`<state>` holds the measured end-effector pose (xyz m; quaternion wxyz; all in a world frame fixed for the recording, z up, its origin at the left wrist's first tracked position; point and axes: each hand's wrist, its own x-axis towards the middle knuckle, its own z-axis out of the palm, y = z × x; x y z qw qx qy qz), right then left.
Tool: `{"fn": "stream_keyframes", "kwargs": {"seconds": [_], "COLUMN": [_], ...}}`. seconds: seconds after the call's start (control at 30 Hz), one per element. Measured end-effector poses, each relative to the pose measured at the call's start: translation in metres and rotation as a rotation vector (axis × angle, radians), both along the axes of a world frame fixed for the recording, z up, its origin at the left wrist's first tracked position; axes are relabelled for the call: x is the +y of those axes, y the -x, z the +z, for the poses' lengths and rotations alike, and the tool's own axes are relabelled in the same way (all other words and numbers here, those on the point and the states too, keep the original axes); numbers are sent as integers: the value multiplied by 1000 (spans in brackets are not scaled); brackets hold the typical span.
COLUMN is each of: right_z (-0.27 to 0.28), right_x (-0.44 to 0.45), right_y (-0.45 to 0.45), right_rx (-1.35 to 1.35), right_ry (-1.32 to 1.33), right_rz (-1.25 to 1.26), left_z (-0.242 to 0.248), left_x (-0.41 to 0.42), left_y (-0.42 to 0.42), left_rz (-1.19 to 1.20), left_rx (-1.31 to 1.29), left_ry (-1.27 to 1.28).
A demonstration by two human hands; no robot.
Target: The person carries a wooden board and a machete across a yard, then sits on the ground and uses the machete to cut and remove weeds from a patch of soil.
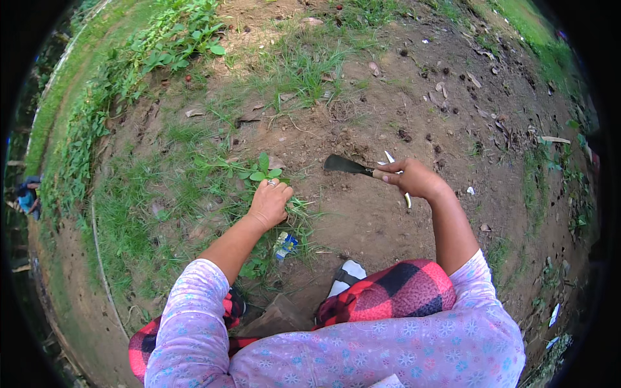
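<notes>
My right hand (pixel 410 178) grips the handle of a small hand trowel (pixel 347 165); its dark, broad blade points left, over bare soil. My left hand (pixel 271 201) is at the edge of the grass, its fingers curled downward beside a broad-leaved green plant (pixel 264 169). A ring is on one finger. Whether the fingers close on any stems is hidden beneath the hand. Loose-looking grass (pixel 298 218) lies just right of and below that hand. Nearer my body is a blue and yellow wrapper (pixel 285 245). White strips (pixel 407 200) show beside my right hand.
Grass (pixel 131 228) covers ground to the left, with leafy vines (pixel 170 46) beyond. Dry leaves (pixel 439 89) are scattered at the upper right. A brown block (pixel 279 317) lies between my legs, near my sandalled foot (pixel 348 279). A person (pixel 29 196) is at the far left.
</notes>
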<state>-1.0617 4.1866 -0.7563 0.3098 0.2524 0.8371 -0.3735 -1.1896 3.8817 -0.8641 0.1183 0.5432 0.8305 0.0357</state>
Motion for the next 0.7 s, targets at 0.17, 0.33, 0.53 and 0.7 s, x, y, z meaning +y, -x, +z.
{"fn": "stream_keyframes", "kwargs": {"seconds": [0.17, 0.33, 0.53, 0.7], "right_z": [-38, -30, -17, -44], "right_x": [-30, -25, -20, -62], "right_y": [-42, -53, -43, -18], "right_rx": [-57, -58, -52, 42], "right_ry": [64, 175, 243, 95], "right_rz": [-105, -192, -60, 155], "left_z": [-53, -40, -53, -2], "left_x": [55, 78, -20, -46], "left_y": [-15, -19, 54, 65], "left_rz": [112, 109, 306, 452], "left_rx": [74, -219, -16, 102], "left_ry": [-220, 190, 291, 323]}}
